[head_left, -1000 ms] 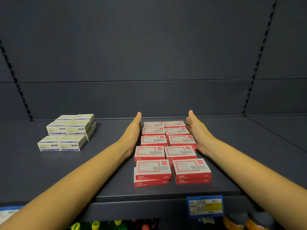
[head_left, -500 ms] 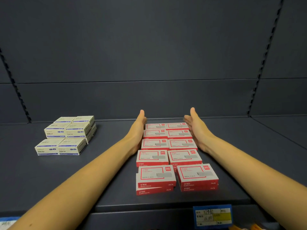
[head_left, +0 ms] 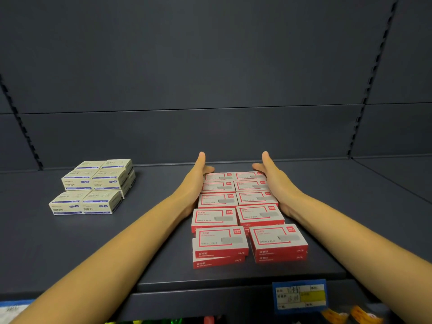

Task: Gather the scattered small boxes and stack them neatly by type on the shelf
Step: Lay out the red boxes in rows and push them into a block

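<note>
Several red-and-white small boxes (head_left: 247,218) lie in two columns on the dark shelf (head_left: 152,260), the nearest ones stacked two high. My left hand (head_left: 195,181) presses flat against the left side of the rear rows, fingers straight and thumb over the far box. My right hand (head_left: 273,181) presses the right side the same way. Several cream boxes with blue labels (head_left: 93,185) sit stacked in a block at the shelf's left.
The shelf's back panel (head_left: 210,78) rises just behind the boxes. A blue price tag (head_left: 300,295) hangs on the front edge. Coloured goods (head_left: 168,321) show on the shelf below.
Both hands have slid a little farther back along the sides of the red boxes and closed in against them. The view has shifted slightly.
</note>
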`<state>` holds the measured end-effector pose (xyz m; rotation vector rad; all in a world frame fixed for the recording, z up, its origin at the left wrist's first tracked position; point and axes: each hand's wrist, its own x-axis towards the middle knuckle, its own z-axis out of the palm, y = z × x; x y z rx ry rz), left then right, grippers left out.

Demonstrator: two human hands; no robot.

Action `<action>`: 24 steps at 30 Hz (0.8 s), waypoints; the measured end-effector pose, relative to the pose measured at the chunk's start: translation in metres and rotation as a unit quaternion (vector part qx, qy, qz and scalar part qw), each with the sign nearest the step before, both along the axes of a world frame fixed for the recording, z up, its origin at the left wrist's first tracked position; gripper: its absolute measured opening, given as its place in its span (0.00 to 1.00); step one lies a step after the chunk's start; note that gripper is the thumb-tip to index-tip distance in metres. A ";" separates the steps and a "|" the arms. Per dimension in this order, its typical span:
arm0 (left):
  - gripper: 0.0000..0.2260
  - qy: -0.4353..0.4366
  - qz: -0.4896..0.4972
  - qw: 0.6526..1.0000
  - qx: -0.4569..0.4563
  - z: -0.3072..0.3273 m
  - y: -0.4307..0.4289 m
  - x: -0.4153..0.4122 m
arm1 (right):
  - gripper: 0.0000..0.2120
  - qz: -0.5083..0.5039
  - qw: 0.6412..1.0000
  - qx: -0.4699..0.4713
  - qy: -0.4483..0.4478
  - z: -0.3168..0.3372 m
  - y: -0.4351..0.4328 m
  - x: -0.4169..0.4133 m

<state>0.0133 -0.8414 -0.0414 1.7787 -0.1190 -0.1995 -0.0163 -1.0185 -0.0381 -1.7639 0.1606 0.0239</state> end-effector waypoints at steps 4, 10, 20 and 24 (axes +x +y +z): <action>0.32 0.006 0.016 1.000 -0.017 0.003 -0.004 -0.007 | 0.30 0.005 0.999 0.042 0.011 0.000 0.004 -0.003; 0.33 0.029 0.025 0.999 -0.039 0.010 -0.007 -0.016 | 0.32 0.004 0.998 0.065 0.014 0.004 0.008 -0.008; 0.27 -0.076 0.079 0.994 -0.029 -0.008 0.029 -0.083 | 0.34 0.018 0.983 0.180 -0.027 -0.010 -0.025 -0.064; 0.18 -0.024 0.056 0.989 -0.131 -0.009 0.018 -0.111 | 0.35 0.053 0.982 0.181 -0.020 -0.019 -0.020 -0.092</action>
